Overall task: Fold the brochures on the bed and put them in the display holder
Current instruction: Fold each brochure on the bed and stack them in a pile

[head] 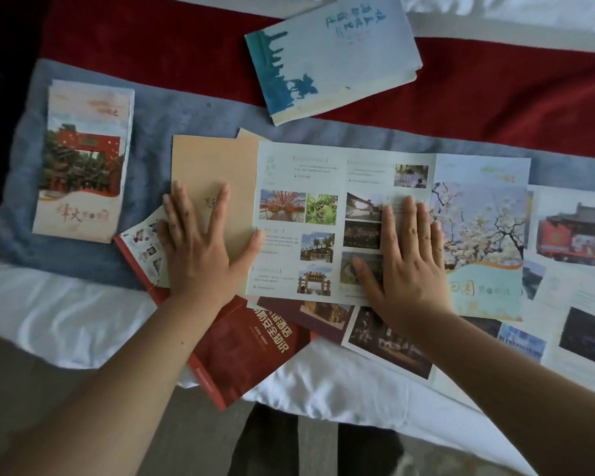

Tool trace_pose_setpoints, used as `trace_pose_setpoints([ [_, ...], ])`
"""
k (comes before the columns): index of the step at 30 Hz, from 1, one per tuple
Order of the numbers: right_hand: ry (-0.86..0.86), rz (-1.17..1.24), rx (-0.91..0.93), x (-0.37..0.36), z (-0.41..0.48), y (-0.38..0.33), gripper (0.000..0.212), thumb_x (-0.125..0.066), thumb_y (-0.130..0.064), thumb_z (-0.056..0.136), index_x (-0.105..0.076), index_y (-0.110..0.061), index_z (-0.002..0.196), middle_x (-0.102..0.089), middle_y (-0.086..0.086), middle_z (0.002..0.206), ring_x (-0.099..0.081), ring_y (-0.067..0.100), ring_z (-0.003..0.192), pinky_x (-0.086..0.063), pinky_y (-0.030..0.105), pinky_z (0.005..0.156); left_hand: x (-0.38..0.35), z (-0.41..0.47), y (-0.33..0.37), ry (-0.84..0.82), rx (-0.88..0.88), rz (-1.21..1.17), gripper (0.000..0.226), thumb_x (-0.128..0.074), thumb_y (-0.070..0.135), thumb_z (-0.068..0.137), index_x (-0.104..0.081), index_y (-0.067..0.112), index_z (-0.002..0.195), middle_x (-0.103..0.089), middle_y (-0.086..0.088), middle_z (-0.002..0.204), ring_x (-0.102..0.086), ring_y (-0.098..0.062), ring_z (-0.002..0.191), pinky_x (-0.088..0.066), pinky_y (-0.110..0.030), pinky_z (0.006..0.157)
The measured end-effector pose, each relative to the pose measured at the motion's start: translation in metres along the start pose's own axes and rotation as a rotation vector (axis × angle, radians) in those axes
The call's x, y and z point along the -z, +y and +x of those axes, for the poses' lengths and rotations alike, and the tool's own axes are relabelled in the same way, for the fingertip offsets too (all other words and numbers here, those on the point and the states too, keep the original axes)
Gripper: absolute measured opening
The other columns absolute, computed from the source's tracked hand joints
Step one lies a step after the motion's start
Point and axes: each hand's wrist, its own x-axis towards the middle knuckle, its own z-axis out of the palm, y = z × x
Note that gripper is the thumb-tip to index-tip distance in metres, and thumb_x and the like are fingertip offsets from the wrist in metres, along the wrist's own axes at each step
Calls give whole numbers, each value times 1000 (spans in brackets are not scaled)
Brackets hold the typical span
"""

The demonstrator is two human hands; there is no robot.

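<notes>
Head view showed the job barely begun: both hands, left hand (200,245) and right hand (406,259), lay flat and open on a half-folded brochure (323,201) on the bed (83,314), folded brochures (83,159) lay far left, several stayed unfolded, no display holder visible.

The bed (66,314), white-sheeted, carries a red-and-grey runner (152,139). Near its front edge lie spread brochures (323,207); a folded stack (83,159) sits left, a blue booklet (330,53), perhaps folded, farther back.
</notes>
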Motion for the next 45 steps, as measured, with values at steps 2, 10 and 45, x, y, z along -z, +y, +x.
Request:
trace_pose_setpoints([
  [2,10,-8,3,-2,-1,-2,87,-15,-69,101,13,-14,162,22,17,168,23,30,155,4,51,127,0,-1,-1,7,7,-51,89,-43,77,93,-7,37,164,7,-23,170,5,-44,157,-7,-65,124],
  [10,-10,-61,1,-6,1,-2,86,-13,-67,102,15,-13,161,25,19,166,23,33,154,3,54,127,6,-3,2,37,87,-293,107,-62,82,78,-11,41,163,3,-14,173,4,-31,160,-7,-57,127],
  [45,-32,182,98,40,-2,48,62,-58,-18,100,-38,-35,156,-6,6,172,6,23,159,-24,50,122,3,-39,156,-158,4,-345,84,-27,80,91,7,47,161,10,-9,173,8,-33,159,4,-64,124],
])
